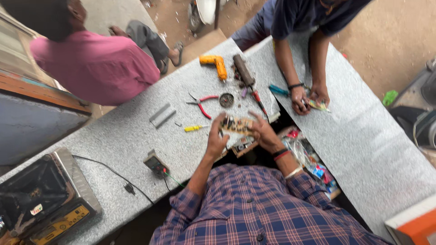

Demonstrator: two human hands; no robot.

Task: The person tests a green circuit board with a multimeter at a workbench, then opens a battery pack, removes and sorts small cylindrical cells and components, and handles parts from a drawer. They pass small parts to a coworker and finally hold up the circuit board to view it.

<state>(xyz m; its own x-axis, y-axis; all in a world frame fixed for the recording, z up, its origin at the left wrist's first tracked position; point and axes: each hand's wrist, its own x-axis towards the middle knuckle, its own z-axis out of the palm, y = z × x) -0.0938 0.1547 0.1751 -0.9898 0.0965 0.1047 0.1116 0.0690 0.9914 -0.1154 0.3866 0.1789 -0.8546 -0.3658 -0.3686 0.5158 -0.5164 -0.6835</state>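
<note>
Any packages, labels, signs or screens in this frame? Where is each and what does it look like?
Appliance control panel: lower left, a yellow strip on a black unit.
Sticker: on that unit's top, small, pale.
Plastic packets: in the gap between the slabs, clear with red and blue.
Multimeter: by the left hand, dark, small.

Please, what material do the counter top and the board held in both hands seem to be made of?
Counter top: probably polished granite or similar stone, judging by its grey speckled, smooth surface. Circuit board, held between left hand and right hand: seemingly tan laminate, matte, carrying small components.
</note>
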